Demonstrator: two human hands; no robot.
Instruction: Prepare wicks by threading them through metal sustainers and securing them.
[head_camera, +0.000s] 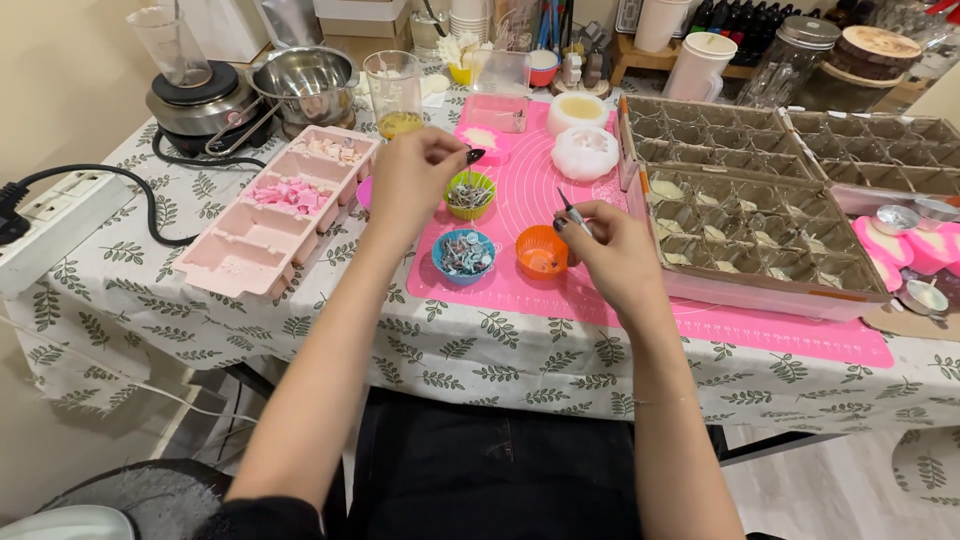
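Head view, items about the hands.

Left hand (415, 170): raised above the green cup, fingertips pinched on a small dark piece (475, 155). Piece judged very light, rigid and easy to drop; best held as now, between thumb and forefinger tips.

Right hand (605, 245): closed round a thin metal tool (573, 212), tip pointing up and away, just right of the orange cup. Tool judged stiff, slim and light; hold at mid-shaft.

Green cup (470, 193): just below the left hand, filled with small metal pieces. Judged soft-walled silicone; lift by the rim with care.

Blue cup (464, 253): between the hands, nearer the body, holding similar pieces.

Orange cup (541, 251): touching or just beside the right hand; contents unclear.

Pink mat (720, 325): under the cups, flat on the surface.

Pink compartment tray (250, 255): left of the left hand, some cells holding pink and pale chips.

Cardboard divider tray (760, 235): right of the right hand, several cells holding pale discs.
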